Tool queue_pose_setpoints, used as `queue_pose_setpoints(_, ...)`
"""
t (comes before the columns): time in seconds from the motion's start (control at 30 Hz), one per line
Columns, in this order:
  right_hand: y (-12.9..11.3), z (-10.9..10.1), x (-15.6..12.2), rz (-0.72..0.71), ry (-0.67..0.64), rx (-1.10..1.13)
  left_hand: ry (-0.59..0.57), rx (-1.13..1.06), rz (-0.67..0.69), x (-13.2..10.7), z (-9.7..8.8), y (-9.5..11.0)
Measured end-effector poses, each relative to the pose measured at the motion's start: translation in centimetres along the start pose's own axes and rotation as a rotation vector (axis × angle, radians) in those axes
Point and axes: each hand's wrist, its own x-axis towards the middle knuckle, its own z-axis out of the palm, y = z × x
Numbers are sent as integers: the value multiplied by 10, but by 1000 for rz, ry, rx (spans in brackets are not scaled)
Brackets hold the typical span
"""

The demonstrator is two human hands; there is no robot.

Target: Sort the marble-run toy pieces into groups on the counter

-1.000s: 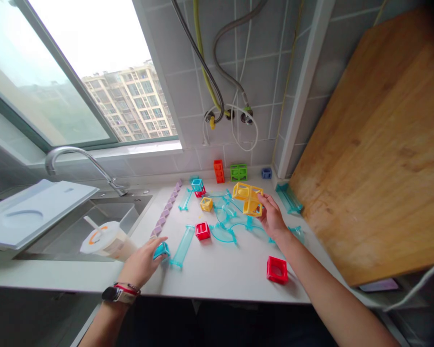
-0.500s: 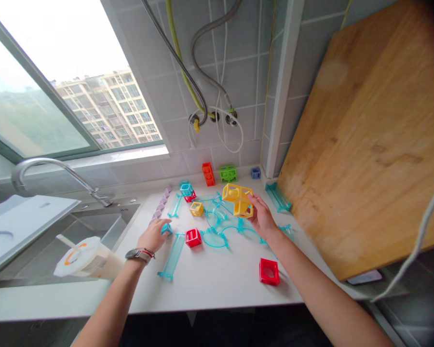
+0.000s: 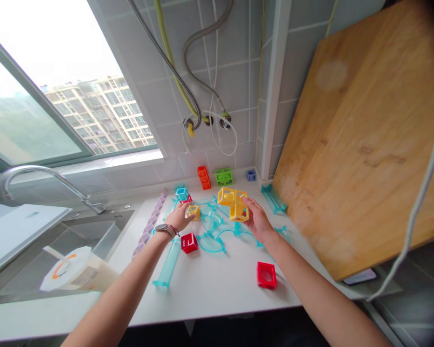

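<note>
My right hand (image 3: 257, 220) is closed on a yellow piece made of joined open cubes (image 3: 232, 201), held just above the white counter (image 3: 217, 284). My left hand (image 3: 178, 219), with a watch on its wrist, reaches over the counter and its fingertips pinch a small yellow cube (image 3: 194, 211). Clear teal curved tracks (image 3: 214, 227) lie between the two hands. A red cube (image 3: 189, 242) sits just below my left hand.
A second red cube (image 3: 266, 275) and a teal straight track (image 3: 168, 263) lie nearer me. Purple strip (image 3: 148, 227), orange (image 3: 203, 177), green (image 3: 223, 176) and blue (image 3: 251, 175) blocks line the back. Wooden board (image 3: 365, 144) leans at right; sink (image 3: 94, 231) and lidded cup (image 3: 70, 270) at left.
My left hand has moved from the teal block near the counter's front up and right to the small yellow cube. My right hand has kept hold of the yellow piece.
</note>
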Motion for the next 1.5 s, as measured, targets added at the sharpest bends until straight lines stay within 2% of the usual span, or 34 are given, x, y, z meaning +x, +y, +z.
queue_pose_setpoints(0.07, 0, 0, 1, 0, -6, -1, -23, -17, 11, 12, 6, -5)
queue_pose_setpoints(0.17, 0, -2, 2, 7, -17, -6, -39, -40, 39, 16, 4, -10)
queue_pose_setpoints(0.43, -1, -5, 4, 19, -55, 0, 2, -101, 103, -4, -16, -7)
queue_pose_setpoints(0.6, 1, -4, 3, 38, -69, -17, 58, -159, 154, -11, -17, -3)
queue_pose_setpoints(0.83, 2, -5, 4, 61, -58, -25, 117, -216, 238, -21, -15, -11)
queue_pose_setpoints(1.0, 3, -4, 3, 73, -46, -21, 180, -312, 214, -22, -17, -12)
queue_pose_setpoints(1.27, 5, -6, 4, 75, -20, -10, 238, -287, 179, -28, -26, -4)
queue_pose_setpoints(1.5, 6, -7, 5, 92, -18, -35, 227, -395, 56, -29, -41, 9)
